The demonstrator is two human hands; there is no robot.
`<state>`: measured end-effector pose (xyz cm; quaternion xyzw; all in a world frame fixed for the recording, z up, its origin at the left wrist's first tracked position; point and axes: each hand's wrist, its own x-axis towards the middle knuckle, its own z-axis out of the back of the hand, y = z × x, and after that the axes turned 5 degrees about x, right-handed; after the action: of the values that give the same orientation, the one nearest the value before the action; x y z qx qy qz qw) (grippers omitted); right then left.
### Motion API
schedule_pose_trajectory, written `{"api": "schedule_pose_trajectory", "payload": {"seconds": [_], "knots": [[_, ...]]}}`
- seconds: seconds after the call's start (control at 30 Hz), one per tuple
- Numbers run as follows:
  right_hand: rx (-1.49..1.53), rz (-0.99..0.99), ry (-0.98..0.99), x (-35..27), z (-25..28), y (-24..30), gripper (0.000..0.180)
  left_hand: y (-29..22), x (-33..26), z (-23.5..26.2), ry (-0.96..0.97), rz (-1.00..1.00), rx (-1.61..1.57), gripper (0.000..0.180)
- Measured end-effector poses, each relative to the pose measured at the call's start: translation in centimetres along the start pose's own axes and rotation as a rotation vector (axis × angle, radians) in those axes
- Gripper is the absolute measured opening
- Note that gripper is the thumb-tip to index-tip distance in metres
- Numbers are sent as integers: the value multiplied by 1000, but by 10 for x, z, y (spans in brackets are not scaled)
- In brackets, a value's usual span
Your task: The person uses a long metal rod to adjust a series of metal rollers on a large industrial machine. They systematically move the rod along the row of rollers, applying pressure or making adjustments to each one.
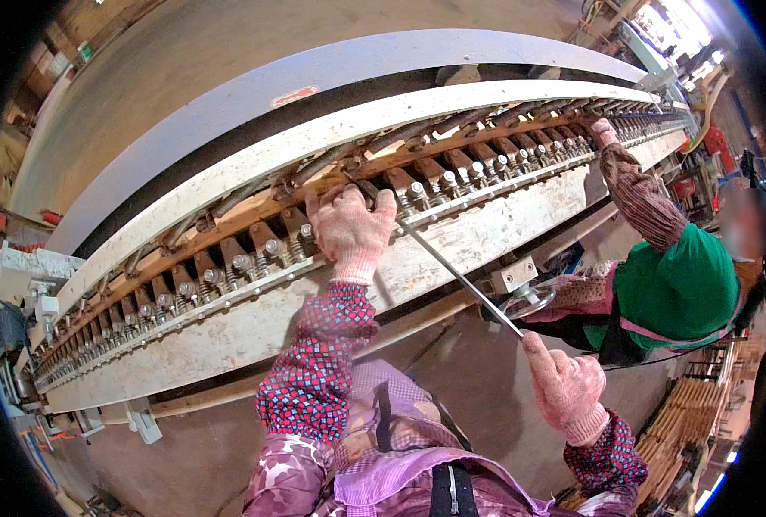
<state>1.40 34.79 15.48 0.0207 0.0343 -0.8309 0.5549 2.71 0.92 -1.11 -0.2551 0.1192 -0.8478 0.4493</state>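
My left hand (353, 228), in a pinkish work glove, reaches over a long row of spring-loaded metal clamps (447, 179). Its fingers curl down beside a wooden strip (318, 185) running behind the clamps; whatever lies under them is hidden. Lower right, my right hand (568, 388), gloved too, is closed around the near end of a slim metal rod (460, 276). The rod slants up and left to the clamp row, its far end close to my left fingers. What that end touches I cannot make out.
A pale beam (452, 250) fronts the clamps; a white rail (383, 112) and a bluish curved panel (417, 52) lie behind. At right, a co-worker in a green top (676, 284) has a gloved hand (604, 132) on the row. A handwheel (529, 300) sticks out below the beam.
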Motion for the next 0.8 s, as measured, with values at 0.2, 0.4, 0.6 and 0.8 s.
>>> {"api": "schedule_pose_trajectory", "payload": {"seconds": [0.2,0.4,0.6,0.8], "knots": [[-36,3,-25,-1,-7,-2,57,-6,2,2,92,39,69,52],[-222,81,-65,13,12,-18,56,-16,3,11,164,124,48,55],[-144,93,-21,13,-6,-43,55,-15,6,7,177,150,132,54],[-109,55,-68,-5,-33,-30,60,-16,6,10,203,116,101,51]]}}
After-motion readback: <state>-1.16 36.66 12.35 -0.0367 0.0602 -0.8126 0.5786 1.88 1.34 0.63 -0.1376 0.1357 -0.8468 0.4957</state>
